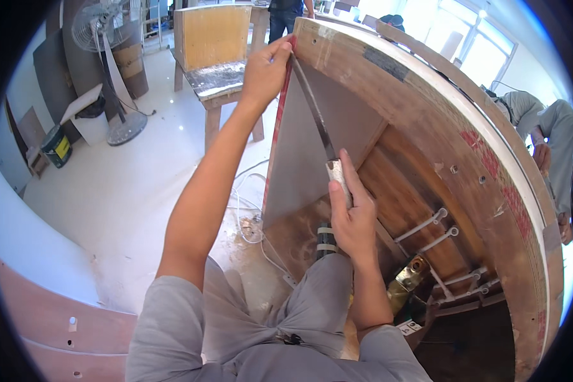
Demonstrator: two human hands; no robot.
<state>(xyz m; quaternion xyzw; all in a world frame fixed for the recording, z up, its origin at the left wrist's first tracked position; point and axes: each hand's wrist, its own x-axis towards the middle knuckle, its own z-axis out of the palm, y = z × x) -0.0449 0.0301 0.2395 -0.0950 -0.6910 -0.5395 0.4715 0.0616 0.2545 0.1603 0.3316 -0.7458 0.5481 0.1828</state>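
Observation:
A long, thin file (313, 108) slants between my two hands, its dark blade up against the corner of a big curved wooden frame (363, 83). My right hand (353, 219) is closed round its pale, wrapped handle (335, 172), the index finger lying along it. Up at the frame's corner, my left hand (267, 70) is closed with thumb and fingers at the blade's far end; the exact pinch is partly hidden. Below that corner runs a red-edged panel (277, 130) with a grey inner face.
Inside the frame are white rods (426, 226) and a shiny yellow can (407, 280). White cable (240, 204) lies on the floor. A standing fan (102, 25), green bucket (57, 148) and wooden table (219, 95) are left. A person (541, 127) crouches beyond the frame; another (285, 19) stands behind.

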